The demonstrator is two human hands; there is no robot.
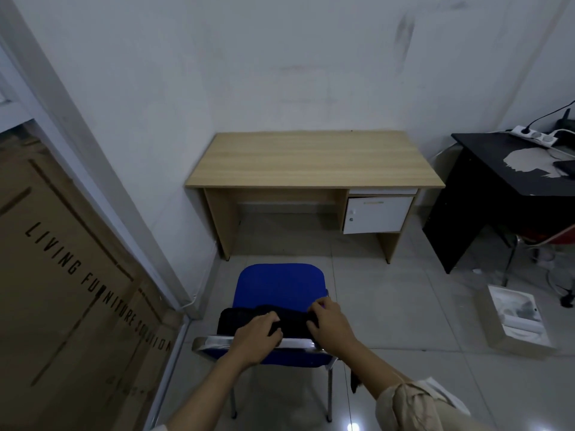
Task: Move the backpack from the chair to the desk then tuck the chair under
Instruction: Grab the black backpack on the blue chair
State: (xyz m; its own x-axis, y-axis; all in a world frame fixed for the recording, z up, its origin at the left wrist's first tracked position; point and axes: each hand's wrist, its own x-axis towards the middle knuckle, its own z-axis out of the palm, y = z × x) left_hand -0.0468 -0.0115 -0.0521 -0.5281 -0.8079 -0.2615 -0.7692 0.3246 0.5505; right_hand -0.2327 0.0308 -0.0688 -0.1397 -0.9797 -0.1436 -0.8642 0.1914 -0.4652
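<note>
Both hands on backpack (267,318), chair (280,284)

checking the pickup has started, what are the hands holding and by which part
Both hands, left and right, grip the black fabric backpack along its top edge, as it sits on the blue padded chair.

White scuffed walls (280,57), grey tiled floor (404,321), black side table (497,181), cardboard carton (62,275) left.

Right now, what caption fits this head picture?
Both hands, left and right, grasp a black backpack on a blue chair.
</note>
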